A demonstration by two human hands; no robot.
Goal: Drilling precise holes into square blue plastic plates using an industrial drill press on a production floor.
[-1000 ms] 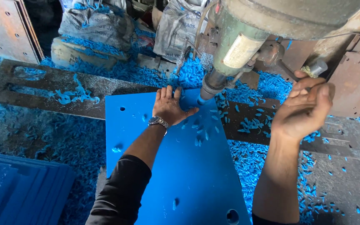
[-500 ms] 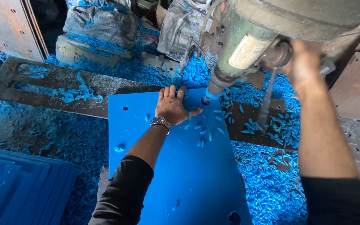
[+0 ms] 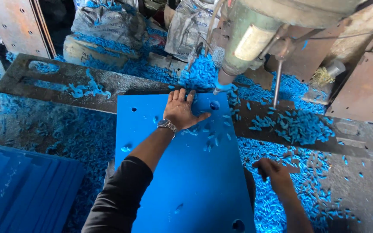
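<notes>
Surface: steel tabletop buried in blue shavings.
Panel: one blue panel, under left hand, fingers spread flat.
Right hand: fingers curled at panel's edge.
Drill: one drill, just beyond left fingers.
Stack: one pile of blue sheets, far left.

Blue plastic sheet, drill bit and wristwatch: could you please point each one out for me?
Blue plastic sheet (image 3: 195, 181): head view, on its bare middle surface.
Drill bit (image 3: 223, 86): head view, on the blue-coated tip just above the sheet.
Wristwatch (image 3: 167, 125): head view, on the metal band at the left wrist.
</notes>
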